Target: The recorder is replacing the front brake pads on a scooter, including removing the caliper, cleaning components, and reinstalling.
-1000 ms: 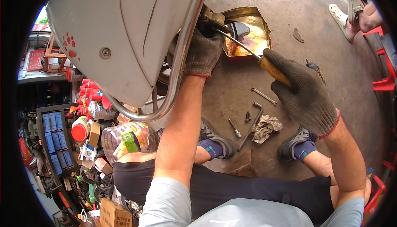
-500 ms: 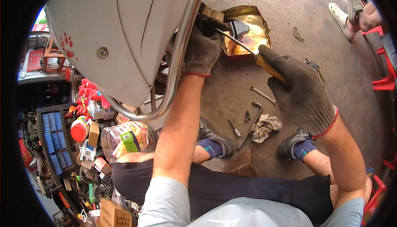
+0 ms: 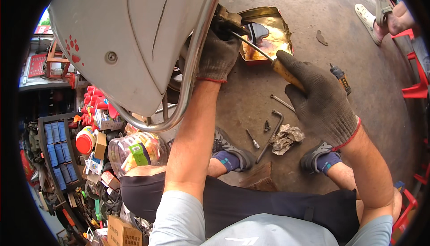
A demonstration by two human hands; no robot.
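Note:
My right hand [image 3: 320, 98], in a dark knitted glove, is closed around the yellow handle of a screwdriver [image 3: 289, 76]. The shaft slants up and left, its tip against a dark metal brake caliper [image 3: 229, 21] beside the chrome bar. My left hand [image 3: 218, 55], gloved too, grips the caliper from below; its fingertips are hidden behind it. Above my left arm looms a pale scooter body panel [image 3: 112, 26] edged by a chrome tube [image 3: 190, 80]. Just past the caliper sits an open gold-lined box [image 3: 280, 44] with a grey-and-black pad [image 3: 258, 32] inside.
On the concrete lie a small metal plate [image 3: 321, 37], a dark bottle [image 3: 340, 78], a spanner [image 3: 282, 101], a hex key [image 3: 271, 134], a socket bit [image 3: 252, 138], bolts [image 3: 267, 125] and crumpled paper [image 3: 286, 139]. Cluttered goods and a plastic jar [image 3: 134, 152] crowd the left. Another person's clogs [image 3: 368, 17] show upper right.
My right hand and the screwdriver handle have shifted slightly left, uncovering more of the dark bottle. My left hand stays at the caliper.

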